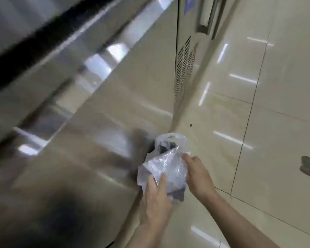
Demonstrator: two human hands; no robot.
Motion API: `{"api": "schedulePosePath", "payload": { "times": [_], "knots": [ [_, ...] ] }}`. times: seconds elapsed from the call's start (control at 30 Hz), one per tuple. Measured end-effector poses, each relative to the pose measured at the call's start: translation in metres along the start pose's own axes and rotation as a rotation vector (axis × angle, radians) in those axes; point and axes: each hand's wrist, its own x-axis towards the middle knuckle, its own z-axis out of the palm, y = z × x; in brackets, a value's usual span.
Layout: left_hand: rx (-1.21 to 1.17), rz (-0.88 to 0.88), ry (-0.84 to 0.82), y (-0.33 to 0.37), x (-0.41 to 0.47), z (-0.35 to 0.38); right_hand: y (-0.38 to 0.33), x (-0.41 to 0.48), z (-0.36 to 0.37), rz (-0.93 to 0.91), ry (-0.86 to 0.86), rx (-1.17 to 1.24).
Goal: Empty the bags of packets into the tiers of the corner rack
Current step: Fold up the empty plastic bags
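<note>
A thin, clear-white plastic bag (166, 165) with dark packets inside hangs low in the middle of the view, just above the tiled floor. My left hand (156, 199) grips its lower left side, thumb pressed on the plastic. My right hand (198, 174) pinches the bag's right edge near the top. One handle loop of the bag stands up behind the hands. The corner rack is not in view. The picture is blurred by motion.
A tall stainless-steel cabinet (100, 97) fills the left half, with a vent grille (185, 68) and a door handle (207, 15) farther along. Glossy beige floor tiles (258, 108) stretch to the right, with a dark stain (307, 165) near the right edge.
</note>
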Motion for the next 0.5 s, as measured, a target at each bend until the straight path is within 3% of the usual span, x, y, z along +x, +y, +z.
{"api": "schedulePosePath", "payload": {
  "times": [0.13, 0.37, 0.5],
  "knots": [
    [0.51, 0.023, -0.134, -0.044, 0.061, 0.08, 0.033, 0.069, 0.071, -0.023, -0.092, -0.239],
    [0.736, -0.057, -0.619, -0.082, 0.133, 0.157, 0.076, 0.129, 0.151, 0.023, -0.472, -0.708],
    [0.862, 0.102, -0.587, -0.091, 0.151, 0.176, 0.087, 0.136, 0.15, 0.071, -0.497, -0.888]
  ]
}}
